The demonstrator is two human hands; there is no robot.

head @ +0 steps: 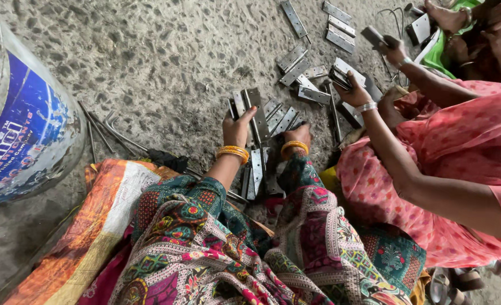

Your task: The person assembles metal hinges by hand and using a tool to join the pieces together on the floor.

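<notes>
I see one labelled container: a large round drum (19, 113) at the far left, standing on the concrete floor, grey and scuffed, wrapped in a blue label (22, 133) with white and red print

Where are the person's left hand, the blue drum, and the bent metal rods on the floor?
left hand (236, 127), head view, on the back of the hand.
blue drum (27, 121), head view, on its blue side wall.
bent metal rods (112, 129), head view, on a rod's middle.
</notes>
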